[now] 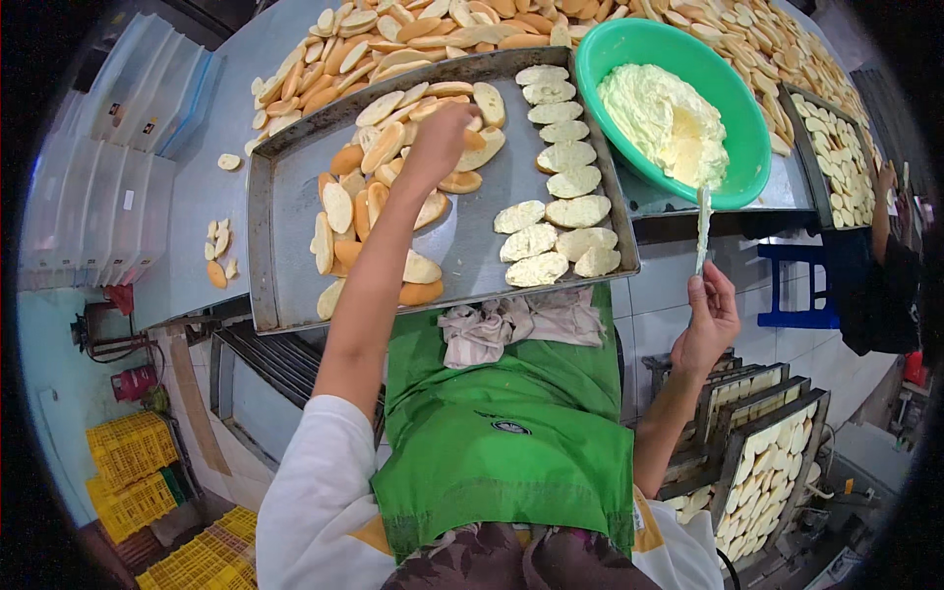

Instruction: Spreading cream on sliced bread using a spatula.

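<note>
My left hand [444, 143] reaches into a pile of bread slices [385, 147] on a large metal tray [280, 216]. Its fingers are closed at a slice [474, 141] near the pile's far right side; the fingertips are partly hidden. In my right hand [710, 320] a spreading knife [703, 231] points upward, its blade coated with pale cream. The blade's tip is by the near rim of a green bowl [755, 177] holding pale yellow cream [661, 113]. Along the tray's right side lie slices coated with cream [576, 210], some in a long column and several beside it.
Many more bread slices [433, 34] are heaped behind the tray and bowl. Clear plastic bins [108, 197] stand at far left. Filled trays [772, 472] lean at lower right, near a blue stool [798, 285]. At far right, another person's hand [887, 177] is beside a filled tray [831, 162].
</note>
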The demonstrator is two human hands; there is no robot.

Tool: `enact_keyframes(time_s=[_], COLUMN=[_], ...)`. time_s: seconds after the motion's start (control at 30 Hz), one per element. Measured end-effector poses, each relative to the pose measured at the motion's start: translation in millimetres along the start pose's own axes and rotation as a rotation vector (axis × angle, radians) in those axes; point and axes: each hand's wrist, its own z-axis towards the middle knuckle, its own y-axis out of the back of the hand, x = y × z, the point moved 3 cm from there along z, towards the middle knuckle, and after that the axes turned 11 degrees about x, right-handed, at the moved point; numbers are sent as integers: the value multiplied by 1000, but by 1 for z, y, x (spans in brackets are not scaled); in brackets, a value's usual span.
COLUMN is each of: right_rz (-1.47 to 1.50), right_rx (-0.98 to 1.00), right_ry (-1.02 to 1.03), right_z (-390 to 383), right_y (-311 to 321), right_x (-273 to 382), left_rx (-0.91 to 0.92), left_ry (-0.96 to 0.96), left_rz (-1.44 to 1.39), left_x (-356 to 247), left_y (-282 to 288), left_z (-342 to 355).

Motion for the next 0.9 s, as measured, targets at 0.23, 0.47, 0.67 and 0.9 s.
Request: enact_keyframes(time_s=[0.23, 0.47, 0.67, 0.9], right_rz=[-14, -24, -17, 28], right_rx=[14, 58, 242, 704], right_ry=[14, 37, 45, -291], right_z=[-3, -1, -6, -15], right_y=[-4, -17, -46, -112], right_x=[4, 8, 21, 28], left_rx=[293, 274, 8, 62], left_ry=[-171, -31, 133, 337], left_rz=[324, 381, -302, -1641], left_x=[19, 43, 15, -77], left_y=[-10, 20, 43, 15], left_z=[-9, -23, -30, -90])
